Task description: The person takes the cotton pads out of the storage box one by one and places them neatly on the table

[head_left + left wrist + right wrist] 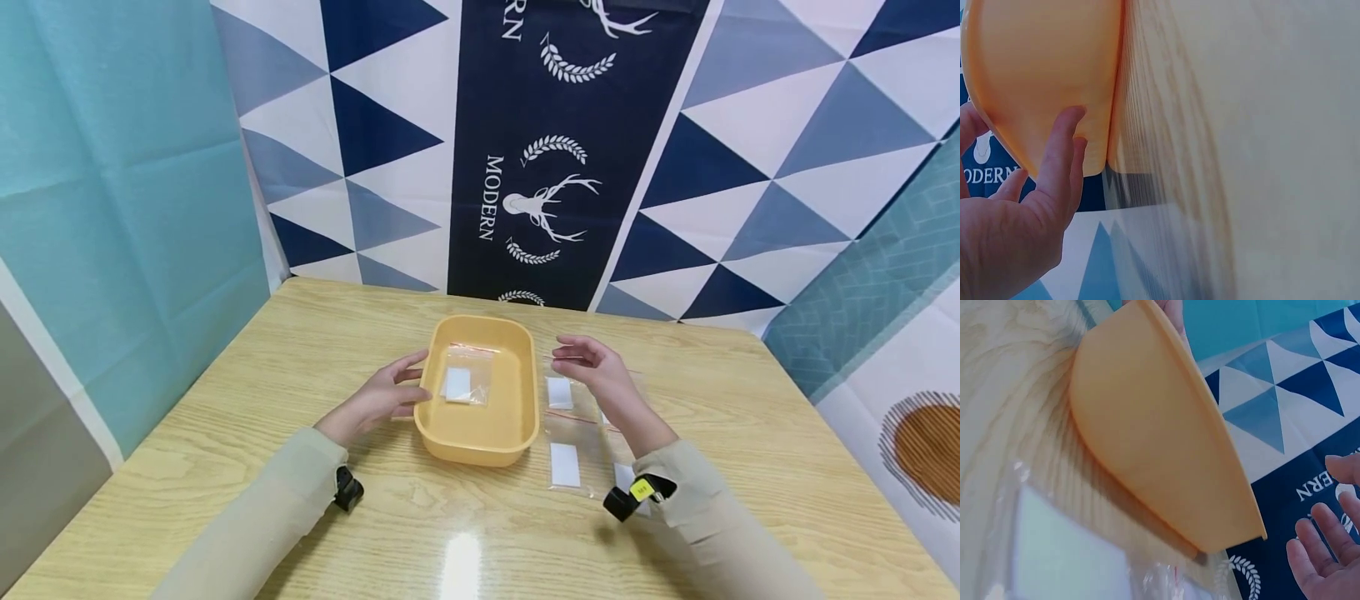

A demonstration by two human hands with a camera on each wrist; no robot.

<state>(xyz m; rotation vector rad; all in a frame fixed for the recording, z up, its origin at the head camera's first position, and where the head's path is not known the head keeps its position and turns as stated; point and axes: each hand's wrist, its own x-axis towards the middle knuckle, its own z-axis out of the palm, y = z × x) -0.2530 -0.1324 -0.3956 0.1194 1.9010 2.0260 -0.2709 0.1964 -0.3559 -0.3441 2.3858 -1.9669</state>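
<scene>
A yellow-orange plastic tub [512,408] stands on the table, and a clear zip bag [477,375] with a white card inside lies in it. At the tub's left side, my left hand [378,400] touches it with loosely extended fingers. In the left wrist view, fingers [1060,144] lie against the tub's outer wall. To the right of the tub, my right hand [603,383] hovers over several clear zip bags [564,464] with white cards in them. The right wrist view shows that hand [1329,550] with spread fingers and nothing in its grasp. My right forearm covers part of these bags.
The wooden table [360,533] extends on all sides of the tub. A patterned cloth [390,167] hangs behind its far edge, and a teal cloth [135,167] hangs at the left. Small black cameras [348,489] are worn on both wrists.
</scene>
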